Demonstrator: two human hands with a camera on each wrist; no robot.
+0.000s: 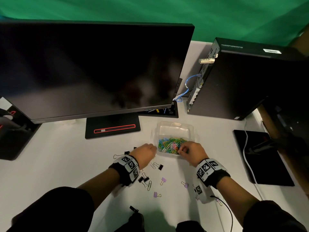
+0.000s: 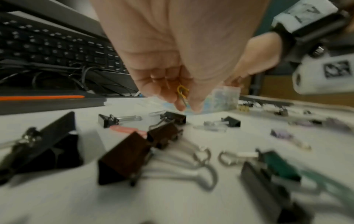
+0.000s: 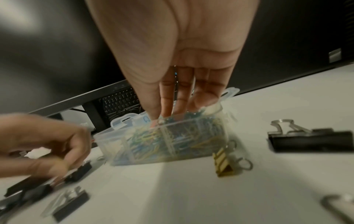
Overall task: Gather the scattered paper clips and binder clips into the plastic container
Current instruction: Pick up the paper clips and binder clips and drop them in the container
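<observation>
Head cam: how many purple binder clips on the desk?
3 purple binder clips on the desk, between the forearms: upper, right, lowest. More may be hidden under the right wrist camera.

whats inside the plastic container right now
The plastic container holds a heap of coloured paper clips in its near part; the far part looks bare. The right hand reaches in and covers some clips, so what lies under its fingers cannot be seen.
</observation>
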